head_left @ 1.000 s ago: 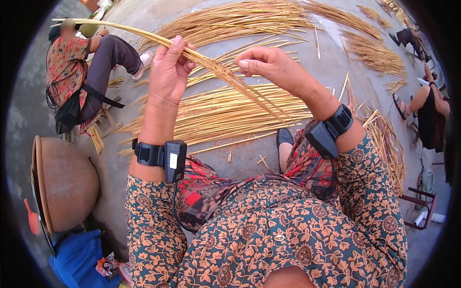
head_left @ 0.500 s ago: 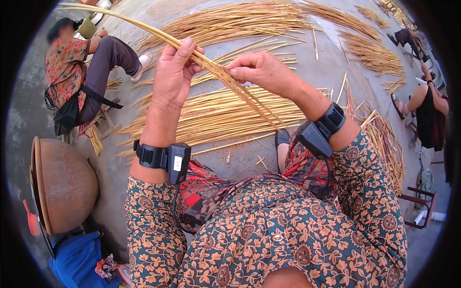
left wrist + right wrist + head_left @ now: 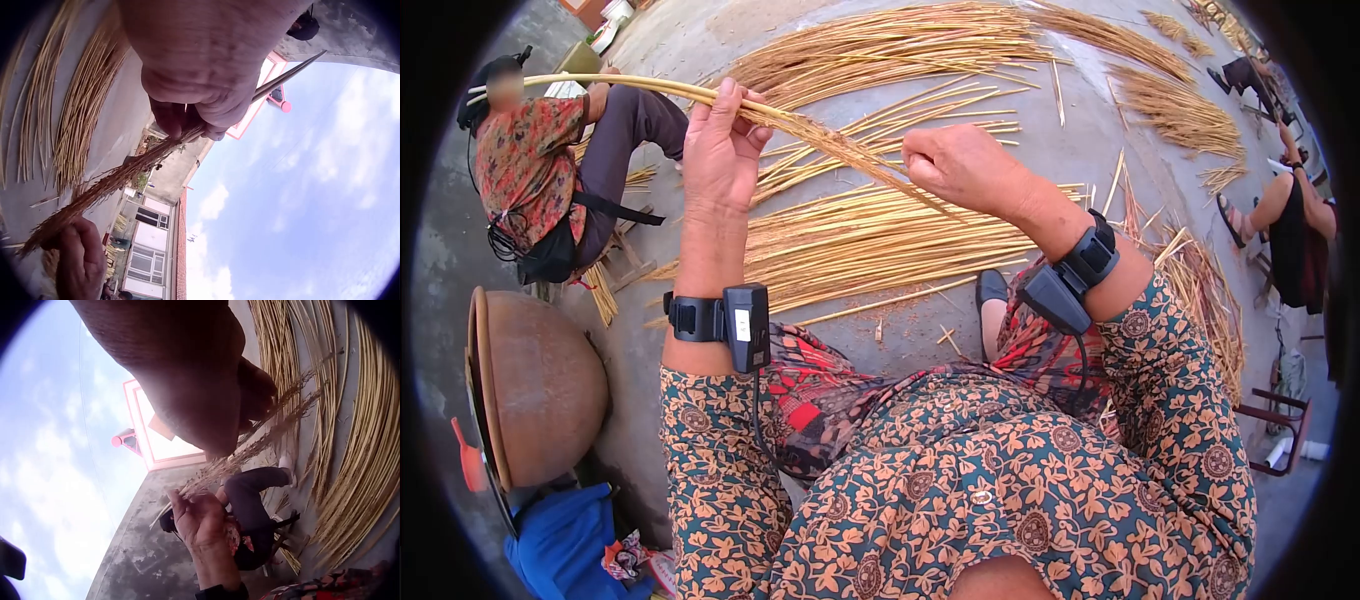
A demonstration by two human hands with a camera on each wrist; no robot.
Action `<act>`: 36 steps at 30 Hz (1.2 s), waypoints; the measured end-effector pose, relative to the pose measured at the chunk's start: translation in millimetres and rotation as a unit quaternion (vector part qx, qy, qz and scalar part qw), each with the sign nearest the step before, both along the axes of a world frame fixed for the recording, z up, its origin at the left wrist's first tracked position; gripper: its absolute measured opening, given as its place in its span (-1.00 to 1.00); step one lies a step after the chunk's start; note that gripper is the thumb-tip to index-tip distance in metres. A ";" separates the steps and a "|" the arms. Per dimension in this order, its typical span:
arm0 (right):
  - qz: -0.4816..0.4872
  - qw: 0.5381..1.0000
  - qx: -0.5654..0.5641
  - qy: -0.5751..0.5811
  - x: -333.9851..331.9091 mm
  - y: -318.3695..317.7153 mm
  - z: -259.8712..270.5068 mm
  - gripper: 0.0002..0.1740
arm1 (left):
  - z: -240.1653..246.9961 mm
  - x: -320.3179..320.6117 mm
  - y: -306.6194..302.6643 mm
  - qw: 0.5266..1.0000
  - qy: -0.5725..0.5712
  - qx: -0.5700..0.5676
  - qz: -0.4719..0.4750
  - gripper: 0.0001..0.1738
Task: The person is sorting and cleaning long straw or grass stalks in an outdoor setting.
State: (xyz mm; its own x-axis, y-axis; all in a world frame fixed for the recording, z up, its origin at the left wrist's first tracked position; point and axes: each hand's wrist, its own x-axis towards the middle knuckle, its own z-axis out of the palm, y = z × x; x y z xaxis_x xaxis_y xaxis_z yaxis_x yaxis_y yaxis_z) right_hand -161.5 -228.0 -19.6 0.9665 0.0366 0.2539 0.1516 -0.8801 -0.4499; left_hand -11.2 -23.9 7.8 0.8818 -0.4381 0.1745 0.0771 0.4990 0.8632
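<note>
My left hand (image 3: 722, 155) holds a few long broomcorn stalks (image 3: 635, 83) between thumb and fingers, at the base of their brown, brushy heads (image 3: 825, 140). The bare yellow stems arch away to the left, while the heads slant down to the right. My right hand (image 3: 975, 170) is curled at the outer part of those heads. In the left wrist view its fingers (image 3: 81, 250) grip around the brush near the tips. In the right wrist view the thin sprays (image 3: 284, 428) stick out past the hand, whose palm side is dark and partly hidden.
On the concrete lie a pile of stalks (image 3: 880, 245) before my knees, a larger pile (image 3: 900, 40) behind it and a heap (image 3: 1200, 290) at right. A big clay pot (image 3: 545, 385) stands at left. Another person (image 3: 535, 155) sits at far left; others are at right.
The left hand has shifted left with the stalks. The right hand came in to the heads, closed its fingers there and has moved slightly right along them.
</note>
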 end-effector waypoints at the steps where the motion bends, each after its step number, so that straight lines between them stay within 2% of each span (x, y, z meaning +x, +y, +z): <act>1: -0.001 0.999 0.034 -0.022 0.5 -0.8 -0.8 -0.75 | -1.6 -2.1 1.4 1.000 0.008 0.017 -0.005 -0.86; 2: 0.000 0.997 0.066 -0.044 2.2 -2.3 1.1 -0.74 | -1.1 -3.2 1.2 0.999 0.014 0.031 -0.009 -0.86; 6: 0.004 0.990 0.144 0.004 0.2 1.3 16.8 -0.62 | -2.1 -12.5 -8.4 0.998 0.003 0.022 -0.056 -0.86; 10: 0.016 0.936 0.346 -0.064 9.3 19.4 11.3 -0.65 | -3.1 -24.3 -23.3 0.997 0.032 0.030 -0.064 -0.85; 11: 0.034 0.926 0.376 -0.016 7.2 21.1 14.1 -0.70 | -4.5 -29.1 -26.3 0.995 0.031 0.025 -0.090 -0.87; 18: 0.033 0.957 0.287 -0.023 10.0 13.8 8.0 -0.77 | -5.5 -35.5 -28.2 0.993 0.025 0.040 -0.106 -0.88; 21: 0.046 0.942 0.332 -0.006 9.2 13.5 8.7 -0.76 | -5.6 -32.2 -26.8 0.993 0.014 0.048 -0.103 -0.87; 27: -0.017 0.986 0.150 -0.070 10.1 20.0 11.8 -0.75 | -5.2 -30.3 -28.6 0.997 0.008 0.031 -0.073 -0.87; 31: -0.022 0.989 0.132 -0.068 9.8 22.2 11.6 -0.72 | -5.5 -32.3 -30.7 0.998 0.001 0.034 -0.061 -0.86; 34: -0.017 0.989 0.145 -0.011 6.6 9.0 7.0 -0.78 | -1.2 -14.0 -16.5 0.999 0.008 -0.038 -0.021 -0.87; 36: -0.007 0.976 0.218 0.023 4.0 4.6 5.1 -0.77 | -0.6 -2.7 -4.4 0.998 0.039 -0.042 -0.011 -0.88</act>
State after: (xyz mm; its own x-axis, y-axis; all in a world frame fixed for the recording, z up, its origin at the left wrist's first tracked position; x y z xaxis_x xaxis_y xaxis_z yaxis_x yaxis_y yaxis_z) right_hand -157.5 -223.4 -14.5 0.9769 -0.0784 0.1989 0.1118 -0.6057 -0.7878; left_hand -13.9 -28.3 7.2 0.8846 -0.4439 0.1432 0.1532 0.5664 0.8097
